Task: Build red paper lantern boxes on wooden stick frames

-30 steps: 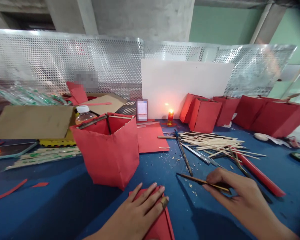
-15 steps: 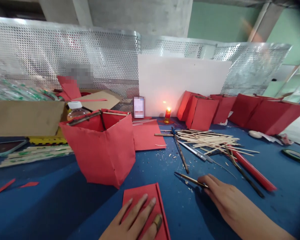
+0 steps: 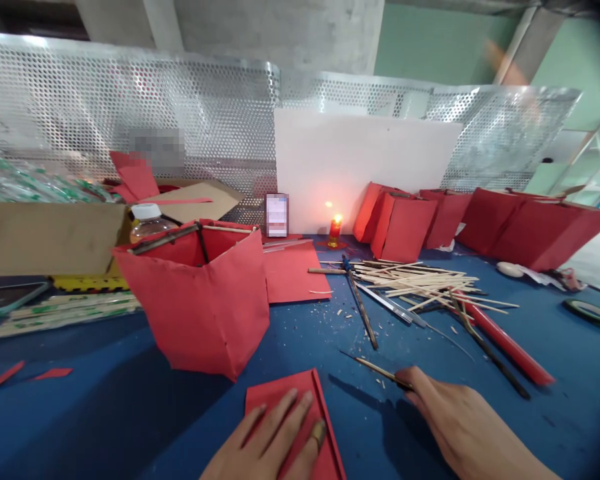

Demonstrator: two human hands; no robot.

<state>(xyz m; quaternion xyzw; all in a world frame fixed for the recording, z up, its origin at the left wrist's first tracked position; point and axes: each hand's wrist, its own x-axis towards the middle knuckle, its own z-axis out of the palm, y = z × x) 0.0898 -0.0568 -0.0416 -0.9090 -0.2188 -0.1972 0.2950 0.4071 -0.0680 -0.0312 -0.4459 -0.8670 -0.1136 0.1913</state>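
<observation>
My left hand [image 3: 265, 437] lies with fingers spread on a piece of red paper [image 3: 260, 393] at the bottom middle. A raised strip runs along the paper's right edge. My right hand [image 3: 455, 410] pinches the handle of a thin craft knife [image 3: 377, 370]. Its slender dark tip points left and sits a little above the table, with its shadow below. Left of centre stands an open red paper box [image 3: 205, 307] with sticks along its rim. The lower part of the red paper is hidden by my left hand.
A lit candle [image 3: 335, 233] burns near the white board [image 3: 365, 173]. Several red paper boxes [image 3: 405, 227] stand at the back right. Thin wooden sticks [image 3: 420, 280], tweezers [image 3: 387, 303], a red tube [image 3: 505, 340] and a tape roll [image 3: 590, 312] lie on the right. A cardboard box [image 3: 50, 237] sits left.
My right hand has lowered slightly toward me, turning the craft knife so its blade shows edge-on, raised off the table. My left hand stays on the red paper.
</observation>
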